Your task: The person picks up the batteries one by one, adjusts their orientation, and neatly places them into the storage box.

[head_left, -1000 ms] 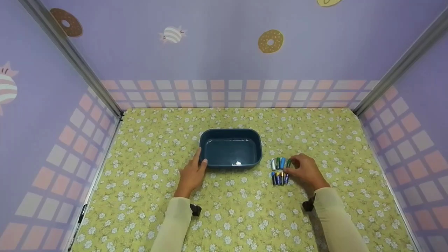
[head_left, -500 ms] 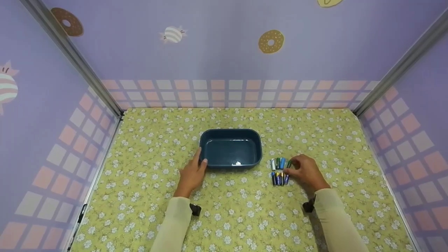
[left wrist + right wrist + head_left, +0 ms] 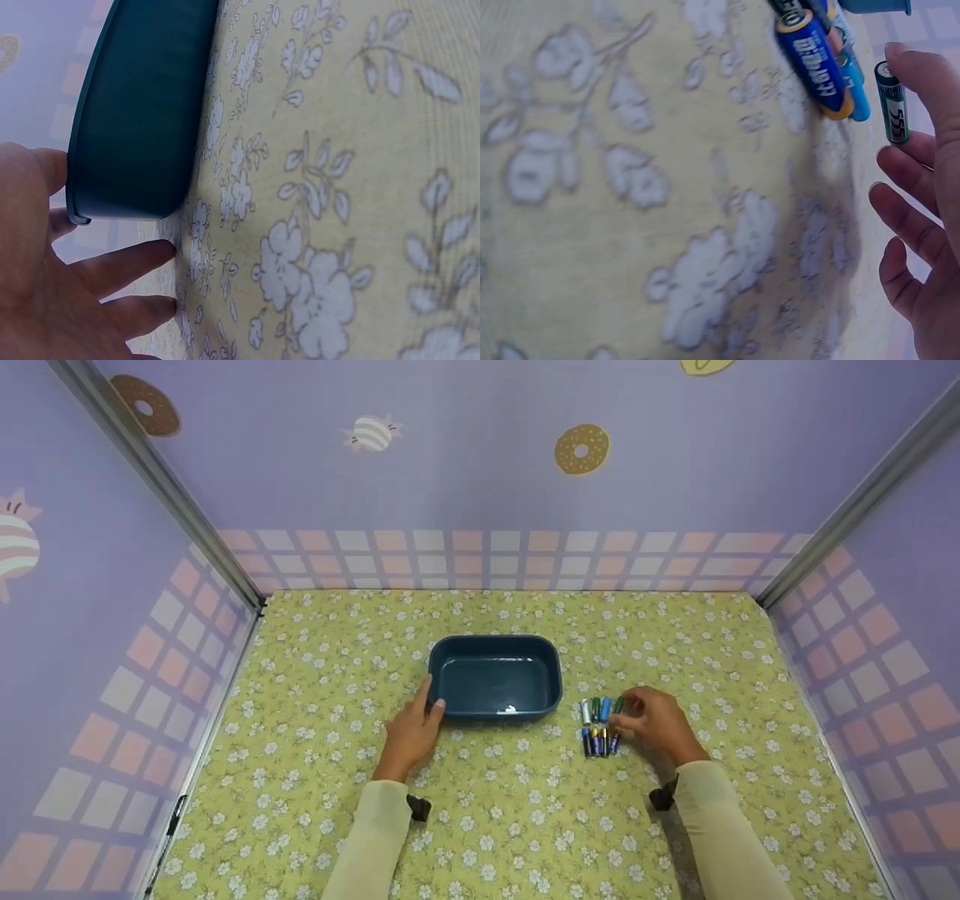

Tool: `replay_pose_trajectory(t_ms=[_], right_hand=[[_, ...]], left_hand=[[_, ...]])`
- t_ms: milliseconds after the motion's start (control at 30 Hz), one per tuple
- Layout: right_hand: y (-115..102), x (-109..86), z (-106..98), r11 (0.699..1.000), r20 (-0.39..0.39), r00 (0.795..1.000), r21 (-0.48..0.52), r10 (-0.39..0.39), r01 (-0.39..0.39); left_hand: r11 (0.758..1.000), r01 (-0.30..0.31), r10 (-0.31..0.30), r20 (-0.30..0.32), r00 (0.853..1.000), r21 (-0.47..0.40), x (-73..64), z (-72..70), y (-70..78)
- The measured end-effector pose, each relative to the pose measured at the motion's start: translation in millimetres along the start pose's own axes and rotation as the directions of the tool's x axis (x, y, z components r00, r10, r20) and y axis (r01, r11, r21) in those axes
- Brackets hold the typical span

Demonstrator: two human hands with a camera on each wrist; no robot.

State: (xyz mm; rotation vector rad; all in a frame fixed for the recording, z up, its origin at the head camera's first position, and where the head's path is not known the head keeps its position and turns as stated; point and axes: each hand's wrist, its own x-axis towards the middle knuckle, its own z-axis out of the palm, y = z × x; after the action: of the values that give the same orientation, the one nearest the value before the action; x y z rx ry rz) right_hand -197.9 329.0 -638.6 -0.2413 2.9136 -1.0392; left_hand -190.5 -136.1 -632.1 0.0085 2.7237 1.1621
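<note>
A green 555 battery [image 3: 893,109] is pinched at its two ends by the thumb and a finger of my right hand [image 3: 660,726]. In the right wrist view it looks raised off the cloth. Two short rows of batteries lie just left of that hand: silver [image 3: 586,712], green and light blue [image 3: 605,709] ones behind, several dark blue ones [image 3: 596,742] in front. My left hand [image 3: 411,733] rests at the near left corner of a dark teal rectangular bin [image 3: 495,684]. Its thumb [image 3: 51,171] touches the rim, and the other fingers are loosely extended.
Yellow flowered cloth [image 3: 495,825] covers the table. A purple back wall [image 3: 472,480] and side walls with grey metal corner posts [image 3: 862,487] enclose it. Nothing is visible inside the bin. A black band is on each wrist.
My right hand has shifted very slightly away from me with the green battery between its fingers. The left hand and the bin have stayed in place.
</note>
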Motion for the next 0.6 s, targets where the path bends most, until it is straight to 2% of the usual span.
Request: replay_pose_trajectory(t_ms=[233,600], right_hand=[[-8,10.5,-5,0.999,0.002,0.999,0.011,-0.038,0.038],[-37,34.6,-11,0.992,-0.066,0.989,-0.020,-0.129,0.128]], left_hand=[[1.000,0.002,-0.002,-0.001,1.000,-0.014,-0.4,0.1,-0.2],[1.000,-0.004,0.004,-0.011,1.000,-0.011,-1.6,0.2,-1.7]])
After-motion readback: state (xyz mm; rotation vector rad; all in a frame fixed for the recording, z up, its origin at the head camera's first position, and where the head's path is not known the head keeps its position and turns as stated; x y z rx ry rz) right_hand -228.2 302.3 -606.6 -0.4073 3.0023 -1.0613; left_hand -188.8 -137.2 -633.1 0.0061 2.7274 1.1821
